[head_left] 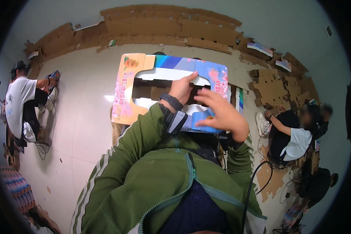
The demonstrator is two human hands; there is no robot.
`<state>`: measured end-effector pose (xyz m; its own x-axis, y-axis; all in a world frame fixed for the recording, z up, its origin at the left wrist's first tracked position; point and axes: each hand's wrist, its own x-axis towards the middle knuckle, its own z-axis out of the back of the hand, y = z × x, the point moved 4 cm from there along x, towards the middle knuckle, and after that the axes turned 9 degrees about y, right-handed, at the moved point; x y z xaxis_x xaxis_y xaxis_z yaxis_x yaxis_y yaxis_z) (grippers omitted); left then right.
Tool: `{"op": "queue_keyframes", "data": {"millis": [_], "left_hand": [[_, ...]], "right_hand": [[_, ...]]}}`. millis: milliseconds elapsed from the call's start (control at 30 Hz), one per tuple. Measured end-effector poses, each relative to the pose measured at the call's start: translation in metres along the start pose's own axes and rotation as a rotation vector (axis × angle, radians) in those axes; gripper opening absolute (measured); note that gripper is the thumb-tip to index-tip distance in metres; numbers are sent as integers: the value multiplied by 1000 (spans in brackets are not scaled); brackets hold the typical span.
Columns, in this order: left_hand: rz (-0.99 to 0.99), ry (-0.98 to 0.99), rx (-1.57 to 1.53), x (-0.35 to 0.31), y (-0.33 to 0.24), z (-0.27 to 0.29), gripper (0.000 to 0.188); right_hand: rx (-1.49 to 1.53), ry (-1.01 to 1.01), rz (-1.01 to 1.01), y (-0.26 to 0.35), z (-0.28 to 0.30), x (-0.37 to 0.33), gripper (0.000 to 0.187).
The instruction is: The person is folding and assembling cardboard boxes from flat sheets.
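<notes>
- One printed carton (123,95) with a wide opening was just beyond the green jacket (160,179).
- The left hand (182,87) reached over that opening, thumb near its far edge; its fingers were hidden, so I could not tell whether they gripped.
- The right hand (223,112), fingers spread apart, was over the carton's near right part.
- Brown cardboard (268,87) lay on the floor (82,97) at the right.

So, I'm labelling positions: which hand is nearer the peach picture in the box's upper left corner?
Left: the left hand is over the box, right of and below the peach picture; the right hand is farther right and lower.
</notes>
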<state>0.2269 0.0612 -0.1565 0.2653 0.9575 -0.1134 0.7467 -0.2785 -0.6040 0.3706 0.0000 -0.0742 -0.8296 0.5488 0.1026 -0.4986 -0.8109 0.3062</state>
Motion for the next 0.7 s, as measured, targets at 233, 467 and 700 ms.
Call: {"op": "queue_keyframes", "data": {"millis": [233, 467, 700], "left_hand": [[234, 74, 746, -7, 17, -15, 57], [598, 383, 1459, -18, -3, -23, 67], [749, 772, 968, -20, 6, -11, 57]], "right_hand": [[-34, 49, -39, 14, -18, -11, 88], [-96, -140, -4, 24, -12, -24, 84], [22, -151, 9, 21, -22, -23, 84]]}}
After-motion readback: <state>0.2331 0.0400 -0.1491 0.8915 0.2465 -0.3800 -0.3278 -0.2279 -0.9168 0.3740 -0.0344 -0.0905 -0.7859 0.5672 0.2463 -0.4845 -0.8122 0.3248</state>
